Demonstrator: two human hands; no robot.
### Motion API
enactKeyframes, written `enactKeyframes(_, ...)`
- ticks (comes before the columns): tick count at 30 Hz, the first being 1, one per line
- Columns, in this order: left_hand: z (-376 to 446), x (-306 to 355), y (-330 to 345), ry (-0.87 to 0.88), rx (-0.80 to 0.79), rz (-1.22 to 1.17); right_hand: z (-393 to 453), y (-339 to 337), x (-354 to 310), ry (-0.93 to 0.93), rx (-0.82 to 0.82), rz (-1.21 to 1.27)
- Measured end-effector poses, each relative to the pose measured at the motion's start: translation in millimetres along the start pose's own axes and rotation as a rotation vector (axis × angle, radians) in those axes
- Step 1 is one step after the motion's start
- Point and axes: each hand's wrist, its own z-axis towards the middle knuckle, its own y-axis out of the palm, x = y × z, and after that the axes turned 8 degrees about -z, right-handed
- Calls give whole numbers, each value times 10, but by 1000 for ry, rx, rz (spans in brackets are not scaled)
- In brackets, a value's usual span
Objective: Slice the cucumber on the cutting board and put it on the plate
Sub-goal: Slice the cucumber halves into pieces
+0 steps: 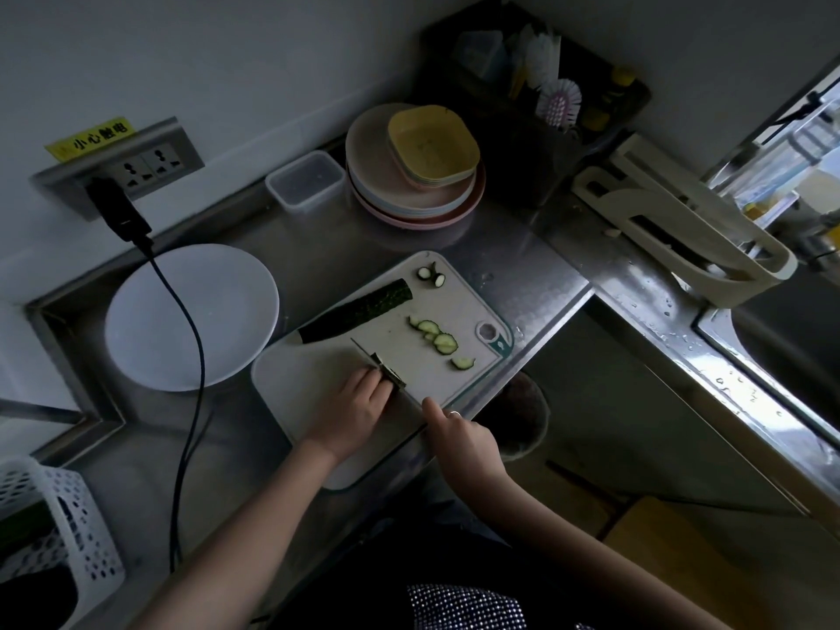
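On the white cutting board [318,370] lies a long dark cucumber half [357,311]. My left hand [352,411] presses a short cucumber piece [392,372] against the board. My right hand [459,436] grips a knife [366,355] whose blade rests against the cut end of that piece. Several thin slices [438,337] lie to the right on the board, and two end bits [432,275] sit near its far edge. The white plate [191,318] stands to the left of the board with nothing on it.
A black cable [193,338] runs from a wall socket across the plate. A stack of plates and bowls [413,170] and a clear container [305,181] stand behind the board. A sink [782,338] is at right, a white basket [50,529] at lower left.
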Motion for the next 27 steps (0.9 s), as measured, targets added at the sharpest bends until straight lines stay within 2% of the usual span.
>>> enactKeyframes(11,-3,1,-16,27,2,13,24,28,-3,14,-12,-1)
enactKeyframes(27,-14,37,-14,-22,-36,24,-97,-40,-10,-46,-5,22)
